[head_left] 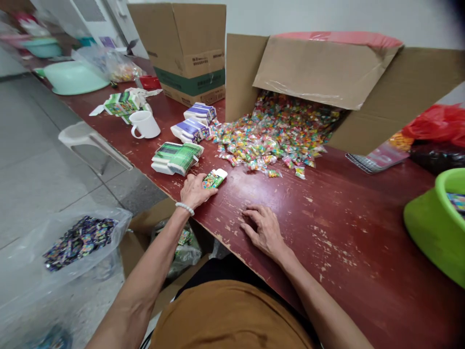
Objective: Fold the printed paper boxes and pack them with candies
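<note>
left hand [197, 190]: grip clasping small green box [213, 179], between ten and eleven o'clock from right hand [264, 230]. right hand: grip relaxed, unclosed, over counter [348, 213]. candy pile [261, 140]: twelve o'clock.

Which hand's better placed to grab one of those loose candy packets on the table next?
Probably the right hand: it rests on the table near the spilled candy packets, with nothing visible in it. The left hand is occupied with the small green box.

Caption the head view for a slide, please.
Left hand holding a small green carton, right hand open above the red table, wrapped candies beyond.
</note>
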Motion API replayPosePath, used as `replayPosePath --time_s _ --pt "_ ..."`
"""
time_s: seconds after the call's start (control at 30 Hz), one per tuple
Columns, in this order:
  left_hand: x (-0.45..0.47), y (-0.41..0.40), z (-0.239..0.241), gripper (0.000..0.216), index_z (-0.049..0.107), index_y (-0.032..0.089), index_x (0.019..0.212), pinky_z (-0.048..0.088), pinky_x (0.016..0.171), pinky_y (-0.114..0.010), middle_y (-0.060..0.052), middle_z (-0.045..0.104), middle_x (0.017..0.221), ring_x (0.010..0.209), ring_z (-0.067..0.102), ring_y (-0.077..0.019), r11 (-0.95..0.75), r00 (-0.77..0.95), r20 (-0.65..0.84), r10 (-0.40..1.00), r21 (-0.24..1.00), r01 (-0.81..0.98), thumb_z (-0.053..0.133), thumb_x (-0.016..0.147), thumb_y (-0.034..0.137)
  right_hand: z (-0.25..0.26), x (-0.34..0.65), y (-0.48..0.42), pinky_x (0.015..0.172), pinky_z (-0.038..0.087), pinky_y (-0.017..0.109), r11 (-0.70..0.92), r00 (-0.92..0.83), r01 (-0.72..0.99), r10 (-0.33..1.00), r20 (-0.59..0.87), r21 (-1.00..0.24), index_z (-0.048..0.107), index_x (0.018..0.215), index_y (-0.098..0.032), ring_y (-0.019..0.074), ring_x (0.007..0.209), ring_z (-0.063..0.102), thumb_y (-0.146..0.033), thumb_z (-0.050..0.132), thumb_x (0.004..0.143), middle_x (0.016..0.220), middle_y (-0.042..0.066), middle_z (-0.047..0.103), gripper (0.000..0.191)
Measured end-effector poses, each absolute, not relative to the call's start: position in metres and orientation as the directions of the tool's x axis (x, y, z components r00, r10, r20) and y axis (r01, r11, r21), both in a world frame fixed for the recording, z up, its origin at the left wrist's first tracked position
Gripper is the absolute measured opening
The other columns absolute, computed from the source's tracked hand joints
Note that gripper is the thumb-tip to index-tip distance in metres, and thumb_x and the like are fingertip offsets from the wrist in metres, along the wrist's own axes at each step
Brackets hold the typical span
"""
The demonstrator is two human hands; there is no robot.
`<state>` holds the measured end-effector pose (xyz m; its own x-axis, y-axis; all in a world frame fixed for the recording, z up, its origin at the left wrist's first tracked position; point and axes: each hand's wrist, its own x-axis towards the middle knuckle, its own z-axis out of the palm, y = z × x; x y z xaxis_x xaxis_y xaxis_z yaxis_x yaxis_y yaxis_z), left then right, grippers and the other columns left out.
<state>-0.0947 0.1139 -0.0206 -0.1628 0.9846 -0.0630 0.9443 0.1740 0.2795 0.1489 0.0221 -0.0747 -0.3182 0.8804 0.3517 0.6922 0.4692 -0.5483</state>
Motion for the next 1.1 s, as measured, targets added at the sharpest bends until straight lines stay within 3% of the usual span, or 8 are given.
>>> replayPosePath --time_s 0.17,0.33,0.47,0.6,0.7,0.8,0.97,1.1 --pt "-0.088 0.099 -0.009 0.064 0.053 0.025 0.132 0.046 0.089 -0.043 -0.014 0.055 0.123 0.114 0.054 -0.0355 0.173 -0.192 0.045 0.98 0.267 0.948 0.066 0.074 0.05 -0.074 0.148 0.022 0.092 0.044 0.044 0.445 -0.288 0.648 0.894 0.342 -0.618 0.066 0.106 -0.021 0.0269 0.106 0.059 -0.031 0.064 0.086 0.118 0.011 0.065 0.022" --pt "-0.063 0.059 0.003 0.055 0.054 0.021 0.127 0.044 0.088 -0.043 -0.011 0.064 0.117 0.107 0.057 -0.0331 -0.063 -0.003 0.249 0.968 0.256 0.965 0.066 0.076 0.037 -0.052 0.134 0.017 0.081 0.052 0.036 0.253 -0.025 0.367 0.965 0.262 -0.895 0.056 0.122 -0.023 0.0192 0.089 0.062 -0.029 0.063 0.085 0.12 0.01 0.062 0.039" --pt "-0.034 0.022 0.003 0.05 0.055 0.022 0.12 0.044 0.091 -0.04 -0.009 0.066 0.118 0.108 0.06 -0.0294 -0.262 0.194 0.179 0.965 0.575 0.775 0.07 0.073 0.028 -0.033 0.135 0.02 0.078 0.052 0.033 0.057 0.114 0.051 0.991 0.063 -0.997 0.049 0.131 -0.02 0.0188 0.09 0.061 -0.042 0.063 0.084 0.115 0.01 0.063 0.053" --pt "-0.024 0.009 0.001 0.053 0.057 0.019 0.117 0.049 0.084 -0.034 -0.009 0.069 0.112 0.098 0.066 -0.0241 0.152 0.408 -0.222 0.886 0.969 0.197 0.076 0.07 0.033 -0.021 0.151 0.019 0.062 0.047 0.026 -0.055 -0.003 -0.073 0.998 -0.055 -0.996 0.062 0.111 -0.018 0.0134 0.066 0.056 -0.046 0.063 0.084 0.081 0.001 0.064 0.038" --pt "-0.024 0.009 0.0 0.049 0.063 0.015 0.11 0.051 0.075 -0.033 -0.012 0.072 0.1 0.083 0.07 -0.0229 0.526 0.725 -0.327 0.606 0.848 -0.057 0.077 0.071 0.041 -0.013 0.156 0.012 0.057 0.046 0.024 -0.068 -0.132 -0.088 0.99 -0.056 -0.994 0.064 0.11 -0.022 0.0118 0.062 0.054 -0.044 0.063 0.086 0.076 -0.001 0.061 0.033" --pt "-0.021 0.007 -0.005 0.047 0.068 0.013 0.095 0.053 0.07 -0.035 -0.011 0.072 0.084 0.069 0.071 -0.024 0.691 0.874 -0.24 0.422 0.709 -0.139 0.08 0.066 0.047 -0.005 0.153 0.007 0.057 0.046 0.022 -0.073 -0.244 -0.139 0.969 -0.038 -0.988 0.065 0.108 -0.023 0.0108 0.061 0.055 -0.043 0.063 0.087 0.077 -0.001 0.061 0.029" --pt "-0.017 0.002 -0.011 0.057 0.067 0.012 0.092 0.053 0.069 -0.036 -0.009 0.07 0.077 0.065 0.071 -0.0258 0.715 0.889 -0.14 0.436 0.654 -0.248 0.081 0.06 0.057 0.001 0.15 0.007 0.034 0.027 0.015 -0.138 -0.339 -0.252 0.94 -0.046 -0.958 0.06 0.114 -0.024 0.0037 0.037 0.034 -0.045 0.061 0.09 0.061 -0.008 0.049 0.032" --pt "-0.018 0.002 -0.009 0.055 0.068 0.013 0.091 0.051 0.062 -0.031 -0.008 0.069 0.077 0.063 0.07 -0.0233 0.721 0.905 -0.156 0.396 0.663 -0.201 0.084 0.058 0.054 0.005 0.153 0.007 0.031 0.027 0.014 -0.125 -0.36 -0.227 0.932 -0.036 -0.966 0.059 0.116 -0.024 0.0029 0.036 0.034 -0.045 0.061 0.091 0.062 -0.007 0.048 0.033"
